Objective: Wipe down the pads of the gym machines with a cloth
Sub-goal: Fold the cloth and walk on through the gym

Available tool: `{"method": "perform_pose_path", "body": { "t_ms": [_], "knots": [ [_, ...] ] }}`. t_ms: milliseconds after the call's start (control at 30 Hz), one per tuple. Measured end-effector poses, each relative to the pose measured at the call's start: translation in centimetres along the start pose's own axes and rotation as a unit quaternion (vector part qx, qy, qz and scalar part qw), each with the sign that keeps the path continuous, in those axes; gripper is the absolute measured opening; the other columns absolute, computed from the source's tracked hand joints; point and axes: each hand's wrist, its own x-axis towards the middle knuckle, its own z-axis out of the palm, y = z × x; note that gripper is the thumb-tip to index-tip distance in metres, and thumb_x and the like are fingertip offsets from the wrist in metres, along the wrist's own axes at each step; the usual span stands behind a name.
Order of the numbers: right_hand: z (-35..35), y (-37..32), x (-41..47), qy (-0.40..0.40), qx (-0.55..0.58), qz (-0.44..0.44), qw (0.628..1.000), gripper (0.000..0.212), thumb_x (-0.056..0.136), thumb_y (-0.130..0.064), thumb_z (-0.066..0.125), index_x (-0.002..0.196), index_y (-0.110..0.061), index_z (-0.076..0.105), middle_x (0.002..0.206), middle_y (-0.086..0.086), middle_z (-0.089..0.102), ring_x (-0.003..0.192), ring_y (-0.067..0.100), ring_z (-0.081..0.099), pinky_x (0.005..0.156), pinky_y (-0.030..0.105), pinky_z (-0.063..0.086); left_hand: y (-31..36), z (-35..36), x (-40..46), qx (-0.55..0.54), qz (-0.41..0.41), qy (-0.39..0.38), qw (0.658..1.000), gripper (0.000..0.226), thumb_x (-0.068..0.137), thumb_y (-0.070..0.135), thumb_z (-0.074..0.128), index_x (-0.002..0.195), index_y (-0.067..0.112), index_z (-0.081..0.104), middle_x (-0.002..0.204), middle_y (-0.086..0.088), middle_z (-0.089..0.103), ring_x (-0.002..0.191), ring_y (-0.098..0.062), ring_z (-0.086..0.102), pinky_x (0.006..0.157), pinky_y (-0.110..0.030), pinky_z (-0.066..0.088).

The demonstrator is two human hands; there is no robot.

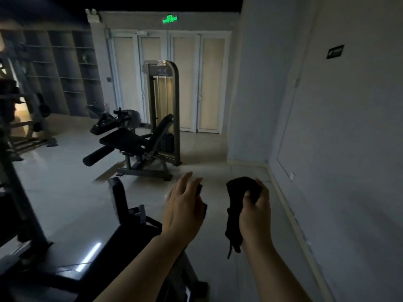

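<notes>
My right hand (256,212) is shut on a dark cloth (241,190), which is bunched in the fist with an end hanging down below the wrist. My left hand (185,205) is raised beside it, palm away, with fingers slightly spread. A small dark shape shows past its palm, and I cannot tell whether the hand holds it. Below my left forearm is a black bench pad (128,238) with a small upright pad (118,197). Farther ahead stands a leg machine with a black seat pad (124,139), back pad (162,129) and roller pad (96,156).
The room is dim. A weight-stack tower (163,94) rises behind the leg machine, in front of closed doors (185,83). A grey wall (338,127) runs along the right. Machine frames (19,131) and shelving (65,68) fill the left. Pale tiled floor (218,166) lies between.
</notes>
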Motion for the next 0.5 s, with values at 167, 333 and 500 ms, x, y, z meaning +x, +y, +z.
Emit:
{"method": "perform_pose_path", "body": {
  "t_ms": [167, 333, 500],
  "knots": [
    [-1.1, 1.8, 6.4, 0.032, 0.006, 0.001, 0.999, 0.04, 0.101, -0.017, 0.036, 0.141, -0.02, 0.036, 0.143, 0.003, 0.043, 0.129, 0.019, 0.042, 0.088, 0.021, 0.033, 1.6, 6.8, 5.2, -0.016, 0.03, -0.022, 0.999, 0.047, 0.091, 0.013, 0.053, 0.137, 0.02, 0.047, 0.151, -0.003, 0.031, 0.134, -0.025, 0.037, 0.102, -0.046, 0.042],
    [-0.2, 2.7, 15.6, 0.046, -0.005, -0.021, 0.999, 0.039, 0.101, -0.018, 0.036, 0.14, -0.022, 0.035, 0.139, 0.002, 0.045, 0.126, 0.017, 0.044, 0.089, 0.02, 0.033, 1.6, 13.4, 13.0, -0.041, 0.052, -0.021, 0.998, 0.046, 0.089, 0.009, 0.056, 0.133, 0.019, 0.049, 0.147, -0.008, 0.036, 0.13, -0.029, 0.042, 0.102, -0.046, 0.042],
    [0.9, 2.5, 25.9, 0.06, 0.01, -0.029, 0.998, 0.039, 0.102, -0.017, 0.036, 0.14, -0.023, 0.034, 0.141, 0.003, 0.044, 0.127, 0.018, 0.043, 0.09, 0.021, 0.034, 1.3, 19.0, 21.9, -0.055, 0.061, -0.022, 0.996, 0.047, 0.089, 0.01, 0.056, 0.135, 0.02, 0.048, 0.149, -0.006, 0.033, 0.133, -0.027, 0.039, 0.104, -0.044, 0.041]
  ]
}}
